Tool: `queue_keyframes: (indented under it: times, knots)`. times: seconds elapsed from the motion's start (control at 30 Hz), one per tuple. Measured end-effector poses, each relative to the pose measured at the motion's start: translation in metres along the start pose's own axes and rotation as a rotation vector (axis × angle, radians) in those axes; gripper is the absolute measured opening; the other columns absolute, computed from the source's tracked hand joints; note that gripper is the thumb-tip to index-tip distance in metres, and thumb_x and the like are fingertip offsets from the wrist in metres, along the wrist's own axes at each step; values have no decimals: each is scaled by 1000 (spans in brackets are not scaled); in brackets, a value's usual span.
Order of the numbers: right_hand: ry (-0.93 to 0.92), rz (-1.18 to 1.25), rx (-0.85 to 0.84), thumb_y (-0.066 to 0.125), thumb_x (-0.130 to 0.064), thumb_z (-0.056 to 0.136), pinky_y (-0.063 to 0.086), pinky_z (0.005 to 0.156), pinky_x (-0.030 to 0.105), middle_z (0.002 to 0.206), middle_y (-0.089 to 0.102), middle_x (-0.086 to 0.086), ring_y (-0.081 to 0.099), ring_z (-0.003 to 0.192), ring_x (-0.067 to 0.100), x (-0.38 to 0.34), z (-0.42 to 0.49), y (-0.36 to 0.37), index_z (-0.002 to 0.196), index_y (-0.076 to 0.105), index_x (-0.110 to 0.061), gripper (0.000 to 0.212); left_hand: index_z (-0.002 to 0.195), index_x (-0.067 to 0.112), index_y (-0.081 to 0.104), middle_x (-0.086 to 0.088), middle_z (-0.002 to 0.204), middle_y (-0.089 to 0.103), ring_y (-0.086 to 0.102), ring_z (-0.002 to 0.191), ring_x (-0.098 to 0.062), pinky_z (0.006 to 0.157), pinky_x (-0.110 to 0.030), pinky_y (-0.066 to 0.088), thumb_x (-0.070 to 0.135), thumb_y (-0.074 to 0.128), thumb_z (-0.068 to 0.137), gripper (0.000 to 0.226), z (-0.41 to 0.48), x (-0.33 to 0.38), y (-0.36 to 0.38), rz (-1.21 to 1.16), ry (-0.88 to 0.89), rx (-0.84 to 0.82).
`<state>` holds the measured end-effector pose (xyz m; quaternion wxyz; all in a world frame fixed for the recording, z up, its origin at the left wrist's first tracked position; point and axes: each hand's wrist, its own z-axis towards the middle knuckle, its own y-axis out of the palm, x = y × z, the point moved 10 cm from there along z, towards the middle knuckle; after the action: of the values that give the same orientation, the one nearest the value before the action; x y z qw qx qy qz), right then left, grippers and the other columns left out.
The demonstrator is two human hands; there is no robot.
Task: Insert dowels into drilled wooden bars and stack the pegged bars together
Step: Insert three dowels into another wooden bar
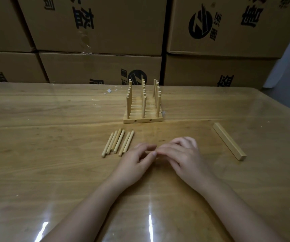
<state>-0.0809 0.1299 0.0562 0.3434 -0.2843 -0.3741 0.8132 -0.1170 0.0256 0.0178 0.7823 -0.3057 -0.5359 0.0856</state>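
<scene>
While the left hand point(135, 161) and the right hand point(180, 154) meet near the middle of the glossy, film-covered wooden table point(53, 172), their fingertips touch each other and the fingers are lightly curled. Whether they pinch anything between them cannot be told, as the contact zone is blurred. Taking the hands as the dial centre, the group of pale round wooden dowels point(118, 143) lies flat at 10 o'clock, side by side and slanted. The nearest dowel end is just beside the left hand. At 12 o'clock, apart from the hands, stands the assembly of light wooden bars packed side by side point(142, 120), carrying three rows of upright dowels. Its front face shows two round holes. At 3 o'clock, well apart from the right hand, a single pale square-section wooden bar point(229, 141) lies flat and diagonal. Beyond the far table edge, stacked brown cardboard boxes with black printing point(105, 67) fill the background.
</scene>
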Motion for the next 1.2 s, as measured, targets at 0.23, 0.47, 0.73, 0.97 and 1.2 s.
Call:
queue_keyframes:
  times: [0.23, 0.47, 0.73, 0.97, 1.2]
  knots:
    - [-63, -66, 118, 54, -18, 88, 34, 96, 36, 108, 65, -9, 55, 101, 16, -9, 0, -12, 106, 68, -20, 23, 113, 25, 64, 11, 102, 67, 60, 96, -8, 91, -38, 47, 43, 46, 94, 31, 2, -4, 10, -15, -32, -71]
    - [442, 2, 217, 59, -26, 85, 35, 93, 26, 130, 36, -2, 37, 117, 8, 57, -14, -17, 131, 45, -22, 48, 101, 24, 58, 11, 92, 59, 56, 90, -11, 78, -25, 41, 36, 59, 89, 17, -1, -10, -22, 63, -60, 229]
    - [613, 123, 32, 53, -30, 91, 47, 91, 33, 126, 36, -6, 49, 109, 12, 86, -20, 11, 127, 49, -24, 36, 121, 15, 49, -1, 157, 24, 6, 148, -18, 118, -48, 1, 46, 33, 98, 42, -5, -24, -29, 517, -257, 269]
    - [603, 110, -16, 51, -33, 92, 46, 82, 24, 121, 36, -10, 51, 99, 6, 87, -20, 16, 123, 51, -26, 32, 129, 16, 42, -8, 158, 21, 12, 147, -20, 118, -48, 5, 48, 26, 99, 47, -7, -34, -15, 801, -327, 105]
    - [602, 123, -21, 51, -31, 92, 45, 81, 22, 121, 37, -11, 51, 100, 4, 87, -20, 18, 121, 53, -26, 30, 126, 21, 45, 5, 147, 38, 30, 136, -15, 109, -36, 17, 49, 30, 98, 42, -7, -11, -21, 795, -178, 212]
